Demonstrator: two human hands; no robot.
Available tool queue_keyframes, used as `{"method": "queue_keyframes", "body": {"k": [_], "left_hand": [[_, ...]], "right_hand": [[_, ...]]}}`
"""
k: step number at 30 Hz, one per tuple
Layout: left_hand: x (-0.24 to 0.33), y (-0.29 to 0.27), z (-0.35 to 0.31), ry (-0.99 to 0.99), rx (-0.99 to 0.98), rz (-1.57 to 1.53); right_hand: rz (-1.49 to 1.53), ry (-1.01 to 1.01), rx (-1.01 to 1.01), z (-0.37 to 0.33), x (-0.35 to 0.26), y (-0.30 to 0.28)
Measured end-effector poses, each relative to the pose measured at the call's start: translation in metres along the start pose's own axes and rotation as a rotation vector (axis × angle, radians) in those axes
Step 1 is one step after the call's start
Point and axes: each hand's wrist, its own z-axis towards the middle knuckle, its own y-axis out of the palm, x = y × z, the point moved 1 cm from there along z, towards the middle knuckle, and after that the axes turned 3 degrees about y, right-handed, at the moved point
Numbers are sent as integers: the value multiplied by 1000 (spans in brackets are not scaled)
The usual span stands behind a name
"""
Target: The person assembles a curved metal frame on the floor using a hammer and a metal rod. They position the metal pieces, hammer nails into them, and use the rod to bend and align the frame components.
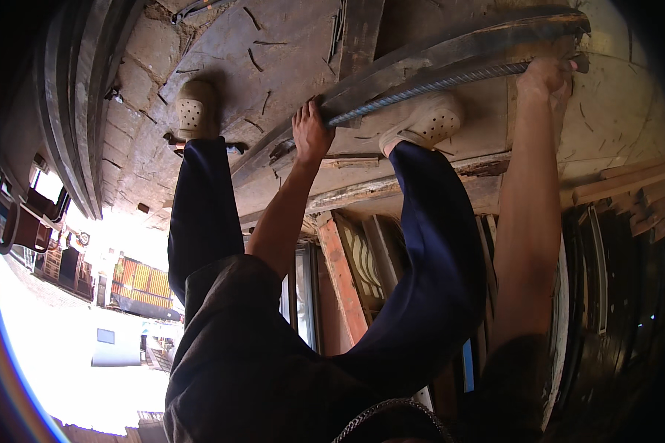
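A ribbed steel bar (428,92) slants up to the right, lying along the near side of a long dark wooden beam (451,55). My left hand (312,133) is closed around the bar's lower left part, its fingers against the beam. Near the beam's right end, my right hand (545,77) wraps the other part of the bar, and a short dark piece shows just past the fingers. What touches the bar's far left tip is hard to make out. My right shoe (432,120), a beige clog, is just below the bar.
My left clog (192,111) stands on a dusty board floor (236,44) strewn with bent nails. Stacked curved dark beams (81,96) are at the left. A worn timber edge (369,193) runs below my hands, and wooden frames (343,277) lean beneath it. Wood offcuts (643,196) lie at the right.
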Motion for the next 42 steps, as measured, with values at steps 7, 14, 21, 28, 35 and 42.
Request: {"method": "queue_keyframes", "body": {"k": [7,14,21,28,35,42], "left_hand": [[30,-14,-34,91,94,-30],[36,-39,-52,201,-177,-157],[31,-43,-52,93,-392,-267],[44,-57,-63,181,-236,-265],[44,-38,-78,168,-265,-252],[37,-50,-71,193,-321,-171]], "right_hand": [[159,247,163,-77,-20,-82],[409,108,204,-153,-23,-167],[638,163,84,-163,-8,-192],[685,240,129,-150,0,-194],[673,92,172,-215,-17,-224],[785,34,6,-224,-16,-234]]}}
